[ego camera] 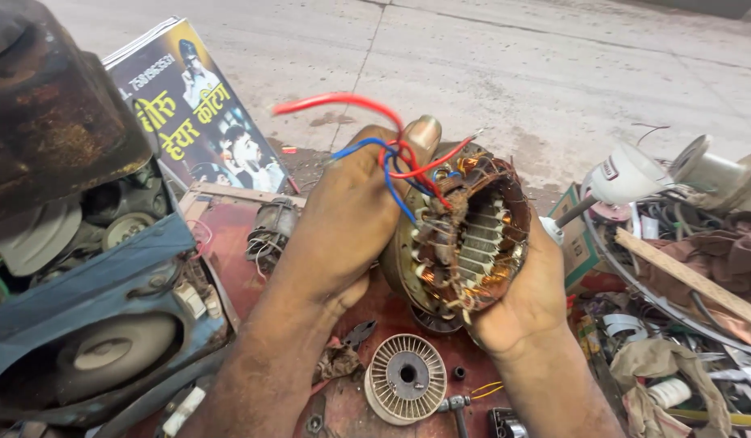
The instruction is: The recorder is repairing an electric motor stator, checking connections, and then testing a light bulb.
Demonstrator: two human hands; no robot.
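Both hands hold a motor stator (464, 235) up over the middle of a cluttered red bench (229, 243), its open face turned toward the camera so the copper windings and steel slots show. The left hand (351, 215) wraps the stator's left rim, its grip pressed together, with the thumb up at the top edge pinning the red and blue lead wires (391, 154) against the housing; the red lead loops out to the far left, blurred. The right hand (525, 296) cups the stator from below on the right, fingers curled behind the shell and palm toward the camera, its grip closed on the body. Both forearms rise from the near edge, wrists bent inward toward each other. As to progress, the stator is already out of its casing and the rotor is not inside it; the windings look dusty and discoloured, and the leads hang loose, joined to nothing visible, so any rewiring or reassembly appears not yet done. On the bench just below lies a white finned disc (406, 379), with a small bolt-like tool (455, 405) to its right. A blue casing with a round part (108, 341) sits on the near left, a printed poster (193, 105) leans at the far left, and scrap cloth and wire (675, 357) pile up on the right.
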